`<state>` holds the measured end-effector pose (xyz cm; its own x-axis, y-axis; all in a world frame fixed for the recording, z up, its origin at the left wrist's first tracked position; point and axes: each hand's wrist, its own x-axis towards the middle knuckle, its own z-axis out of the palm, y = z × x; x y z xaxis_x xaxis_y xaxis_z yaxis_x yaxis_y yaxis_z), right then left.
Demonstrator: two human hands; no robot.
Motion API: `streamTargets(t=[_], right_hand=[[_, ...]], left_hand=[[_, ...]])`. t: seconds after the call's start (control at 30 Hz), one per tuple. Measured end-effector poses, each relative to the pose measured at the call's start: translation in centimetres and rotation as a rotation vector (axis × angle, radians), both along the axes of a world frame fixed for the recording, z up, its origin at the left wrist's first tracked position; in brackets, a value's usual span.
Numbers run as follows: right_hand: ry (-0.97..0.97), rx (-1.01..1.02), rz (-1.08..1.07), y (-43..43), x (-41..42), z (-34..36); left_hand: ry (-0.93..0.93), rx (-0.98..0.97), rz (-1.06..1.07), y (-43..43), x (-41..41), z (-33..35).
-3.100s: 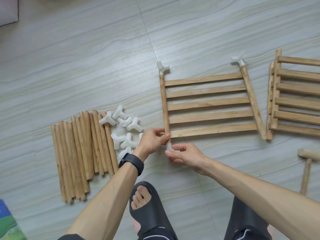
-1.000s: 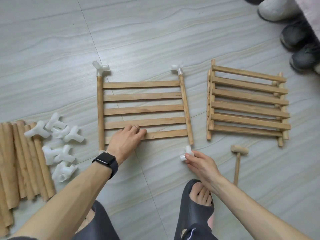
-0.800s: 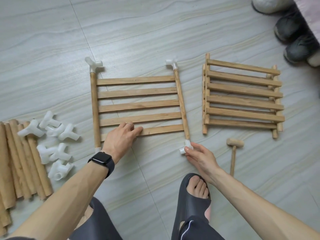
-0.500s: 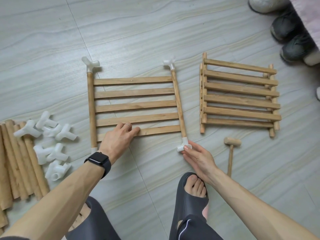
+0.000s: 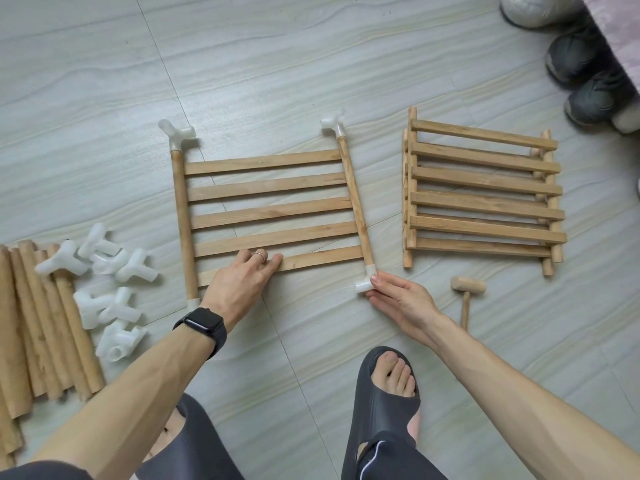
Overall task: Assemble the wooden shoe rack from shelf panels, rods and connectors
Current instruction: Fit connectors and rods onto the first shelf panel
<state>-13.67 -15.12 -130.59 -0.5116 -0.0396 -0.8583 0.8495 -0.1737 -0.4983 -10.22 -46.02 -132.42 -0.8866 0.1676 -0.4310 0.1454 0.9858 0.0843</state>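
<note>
Flat on floor, five-slat shelf panel (image 5: 273, 211) – white connectors (image 5: 365, 283) at corners

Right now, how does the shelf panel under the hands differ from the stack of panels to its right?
The shelf panel under the hands is a single layer; the stack of panels has several lying on one another. The single panel carries white connectors on its rod ends; the stack shows none. The left hand presses on the single panel and the right hand touches its near right connector; the stack lies untouched. Both are slatted wood, flat on the floor.
</note>
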Motion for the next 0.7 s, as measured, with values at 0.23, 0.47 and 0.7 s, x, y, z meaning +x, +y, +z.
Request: streamTargets(t=[0.23,0.47,0.7], right_hand=[[-0.061,0.106,0.123,0.1,0.0,0.2],[-0.02,0.429,0.211,-1.8,0.1,0.6],[0.298,1.073,1.061,-2.5,-1.4,0.0]], left_hand=[[0.006,0.037,0.015,-0.2,0.6,-0.1],[0.012,0.019,-0.002,-0.3,0.9,-0.5],[0.0,0.02,0.002,-0.1,0.8,-0.4]])
